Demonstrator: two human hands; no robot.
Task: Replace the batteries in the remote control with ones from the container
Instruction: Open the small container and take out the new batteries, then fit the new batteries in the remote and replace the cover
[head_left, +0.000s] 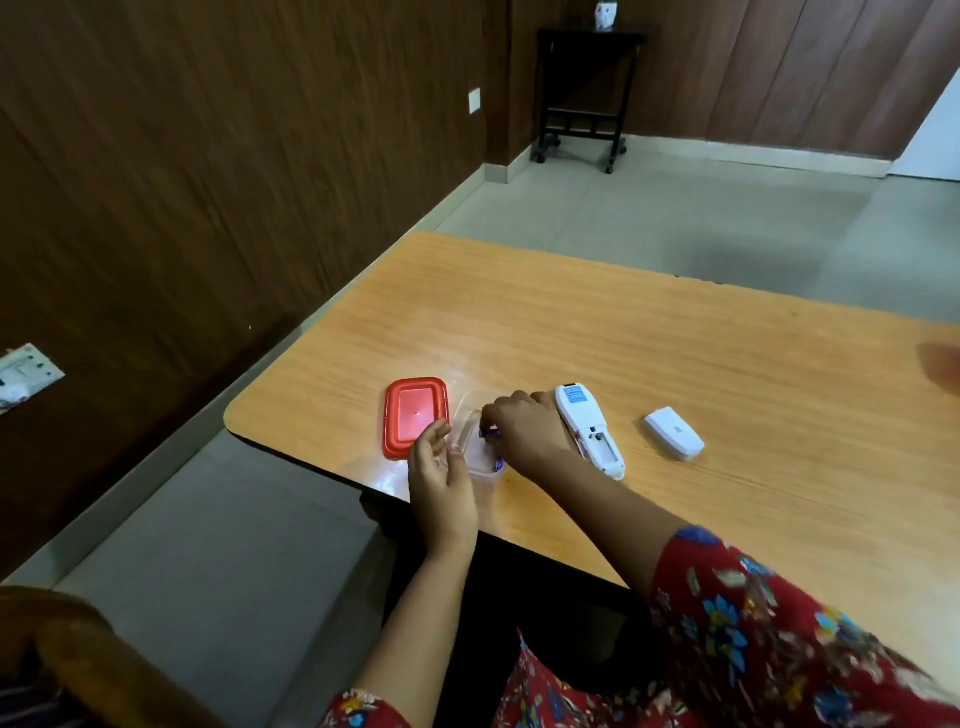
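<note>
Cataloguing on wooden table (571, 338), near its left corner: left hand (441, 478), fingers loosely spread, beside clear container (470, 415); right hand (524, 428), reaching over that container. Continuing downward: white remote control (589, 428), back up, battery bay uncovered, just right of container; red lid (414, 417), just left; white battery cover (674, 433), apart to the right. Ending with purple battery (490, 431), pinched in right fingertips above container.

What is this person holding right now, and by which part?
The right hand pinches a purple battery near one end, inside the clear container. The left hand holds nothing.
</note>
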